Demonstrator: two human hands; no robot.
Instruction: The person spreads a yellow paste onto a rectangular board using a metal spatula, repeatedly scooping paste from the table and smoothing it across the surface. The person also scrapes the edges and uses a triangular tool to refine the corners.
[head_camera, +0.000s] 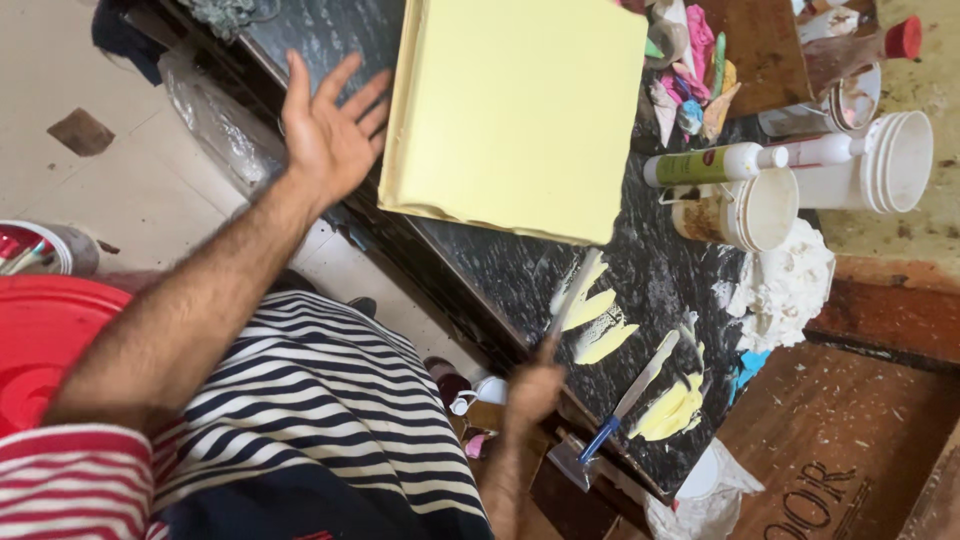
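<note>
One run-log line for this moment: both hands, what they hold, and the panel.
left hand: open, beside pale yellow flat panel | right hand: grips blurred palette knife over yellow paint smears | black marble slab

White squeeze bottle (712, 164), green-and-red label, lying beyond right hand (533, 388); 2 white tubs (745, 210) beside it; red-capped bottle (862, 48) farther.

A board (520, 110) lay on the tabletop (500, 270) at upper centre of the frame, the left hand (330, 130) just left of it. Lower centre, the right hand (532, 390) held a palette knife (572, 295); another knife (628, 398) lay right of it. Tubs (800, 190) stood at upper right.
</note>
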